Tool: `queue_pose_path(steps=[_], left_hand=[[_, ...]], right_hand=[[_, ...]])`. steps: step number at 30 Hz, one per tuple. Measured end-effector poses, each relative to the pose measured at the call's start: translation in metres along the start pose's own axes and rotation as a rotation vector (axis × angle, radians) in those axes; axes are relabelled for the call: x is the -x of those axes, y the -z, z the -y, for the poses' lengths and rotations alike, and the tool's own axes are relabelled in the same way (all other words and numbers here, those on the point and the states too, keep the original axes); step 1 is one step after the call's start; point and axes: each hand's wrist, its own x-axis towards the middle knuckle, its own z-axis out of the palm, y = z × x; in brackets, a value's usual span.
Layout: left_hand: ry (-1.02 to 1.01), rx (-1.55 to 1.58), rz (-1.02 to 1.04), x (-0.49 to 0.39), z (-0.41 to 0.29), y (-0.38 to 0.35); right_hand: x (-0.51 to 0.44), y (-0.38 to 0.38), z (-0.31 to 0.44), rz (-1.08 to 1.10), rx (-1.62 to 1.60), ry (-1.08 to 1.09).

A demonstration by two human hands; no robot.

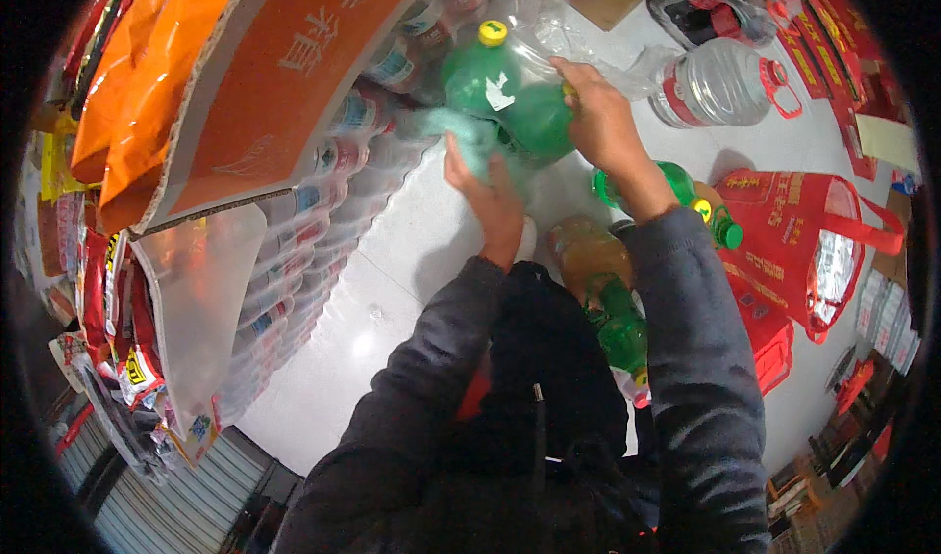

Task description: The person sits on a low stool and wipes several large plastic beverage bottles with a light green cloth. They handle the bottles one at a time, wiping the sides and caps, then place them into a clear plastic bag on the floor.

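Observation:
My left hand (481,201) holds a pale green cloth (459,131), blurred by motion, against the near side of the green plastic bottles. One bottle (470,72) has a yellow cap and a white patch on its shoulder. Beside it is a second green bottle (540,124), its yellow cap mostly covered by my right hand (604,116). The fingers of that hand are closed around the neck area, next to loose clear plastic film (551,28). Shrink-wrapped bottles (342,153) with red and blue labels stand stacked just left of the cloth.
An orange cardboard box (294,76) overhangs the stack at left. A large clear water jug (717,83) lies on the pale floor (382,274) to the right. Near my legs are more green bottles (617,330), with a red bag (786,238) beyond my right forearm.

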Motion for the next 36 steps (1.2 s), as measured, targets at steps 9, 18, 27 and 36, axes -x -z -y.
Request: queue_pose_path(steps=[9,18,27,36], left_hand=[[0.099,-0.095,0.036,-0.007,0.014,-0.051],[0.277,-0.197,0.109,0.006,0.073,-0.056],[0.269,-0.147,0.134,0.007,0.080,-0.056],[0.352,-0.015,0.154,0.012,0.091,-0.055]], right_hand=[[-0.012,0.011,-0.002,0.100,-0.023,-0.129],[-0.016,0.011,-0.009,0.125,-0.049,-0.136],[-0.021,0.010,-0.015,0.102,-0.048,-0.097],[-0.020,0.010,-0.016,0.093,-0.038,-0.093]])
